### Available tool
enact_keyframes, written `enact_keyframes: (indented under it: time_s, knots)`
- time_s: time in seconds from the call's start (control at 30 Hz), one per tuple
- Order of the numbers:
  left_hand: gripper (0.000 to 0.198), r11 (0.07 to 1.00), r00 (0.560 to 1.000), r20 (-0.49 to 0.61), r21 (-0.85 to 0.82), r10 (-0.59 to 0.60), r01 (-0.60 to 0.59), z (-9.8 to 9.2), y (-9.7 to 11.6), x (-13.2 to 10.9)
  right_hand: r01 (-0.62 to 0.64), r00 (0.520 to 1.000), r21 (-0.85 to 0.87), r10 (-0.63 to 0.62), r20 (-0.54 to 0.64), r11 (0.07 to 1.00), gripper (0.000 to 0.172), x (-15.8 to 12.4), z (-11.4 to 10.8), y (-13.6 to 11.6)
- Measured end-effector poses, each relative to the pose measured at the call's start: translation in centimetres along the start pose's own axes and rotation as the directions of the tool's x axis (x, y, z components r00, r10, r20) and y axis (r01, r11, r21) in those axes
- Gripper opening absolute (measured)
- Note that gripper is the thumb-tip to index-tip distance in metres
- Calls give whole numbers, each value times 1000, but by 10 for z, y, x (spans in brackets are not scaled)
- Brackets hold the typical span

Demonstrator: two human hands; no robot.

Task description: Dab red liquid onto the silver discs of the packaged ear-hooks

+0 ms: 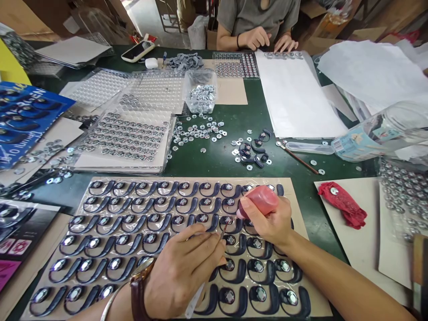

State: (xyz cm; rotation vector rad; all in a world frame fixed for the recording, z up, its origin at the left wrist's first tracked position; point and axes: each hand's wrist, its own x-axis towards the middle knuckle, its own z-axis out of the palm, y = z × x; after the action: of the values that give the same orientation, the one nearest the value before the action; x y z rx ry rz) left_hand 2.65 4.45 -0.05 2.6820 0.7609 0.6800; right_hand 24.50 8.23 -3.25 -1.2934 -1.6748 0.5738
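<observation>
Rows of dark, hook-shaped pieces with shiny round centres (182,203) lie on a cardboard sheet (301,214) under clear film. My left hand (187,272), with a watch on its wrist, is closed around a slim tool with a pale translucent handle (195,301). The tool's thin brownish tip (224,229) points at a round centre just left of my other hand. My right hand (272,218) grips a glossy pink, bulb-shaped object (261,199) above the upper right rows. Fingers cover part of it, and my left hand hides several hook pieces.
Loose metal discs (197,131) lie beyond the sheet, near a clear tub (200,93) of discs. Disc-filled trays (125,136) stand left. A few hook pieces (250,151), a plastic jar (377,131) and a red cloth (344,205) lie right. A co-worker's hands (267,40) are opposite.
</observation>
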Motion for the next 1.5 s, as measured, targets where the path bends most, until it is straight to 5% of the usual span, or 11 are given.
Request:
enact_keyframes:
  time_s: [0.3, 0.6, 0.73, 0.87, 1.0, 1.1, 1.5]
  knots:
    - [30, 982, 997, -19, -178, -69, 65, -3, -6, 1, 21, 999, 23, -21, 38, 1000, 18, 0, -1, -4]
    - [24, 887, 952, -39, -377, -304, 267, -6, -19, 7, 75, 994, 64, -79, 73, 995, 15, -3, 2, -3]
    - [24, 879, 949, -37, -389, -314, 276, -6, -19, 6, -117, 968, 130, 84, 237, 985, 22, 9, -12, -12]
    - [26, 903, 960, -56, -359, -275, 238, -7, -15, 6, -275, 906, 204, 182, 382, 940, 31, 33, -28, -16]
    - [29, 973, 985, -99, -197, -143, 122, -9, -15, 12, -210, 974, 155, 193, 119, 965, 25, 42, -15, -5]
    - [28, 998, 993, -107, -38, -46, 42, -7, -20, 19, -191, 980, 200, 197, -11, 961, 20, 37, 1, 7]
    - [24, 976, 992, -25, 182, 123, -116, 11, -21, 21, -50, 996, 132, 40, 74, 990, 11, 28, 5, 14]
